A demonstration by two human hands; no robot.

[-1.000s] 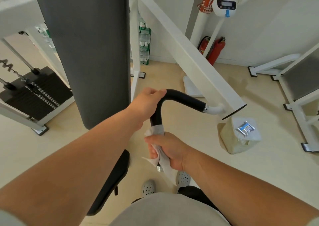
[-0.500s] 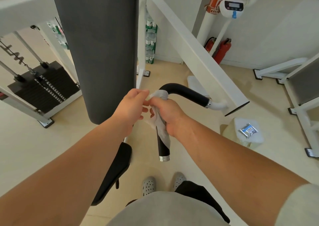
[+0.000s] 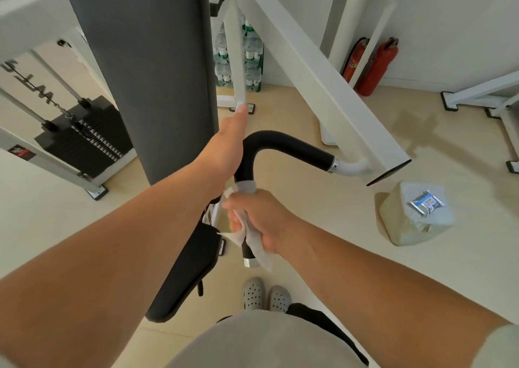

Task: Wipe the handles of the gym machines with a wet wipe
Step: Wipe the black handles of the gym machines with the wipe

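The right hand [image 3: 264, 221] is closed around the lower, upright part of the black handle [image 3: 295, 150], and the white wipe [image 3: 257, 245] is clamped between the palm and the bar. A band of the wipe shows just above the grip, and a loose corner hangs out below it, near the metal end cap of the handle. Above the grip the handle bends and goes to the right, where it joins the white beam [image 3: 323, 86].

The left hand [image 3: 224, 151] is just above and left of the grip, beside the bend of the handle. Its fingers are straight and together, pointing up, and they hold nothing; I cannot tell if its edge touches the bar.

Left of the grip, behind the left hand, stands a grey pad [image 3: 140, 72], and farther left are black weights [image 3: 81, 134]. Below and left of the grip is a black seat [image 3: 185, 269]. Straight below the grip are two grey shoes [image 3: 266, 297]. Well to the right of the grip a jug [image 3: 398, 227] sits on the floor with a silver packet [image 3: 425, 203] on top. Far above the grip are bottles [image 3: 250, 55] and two red extinguishers [image 3: 376, 67]
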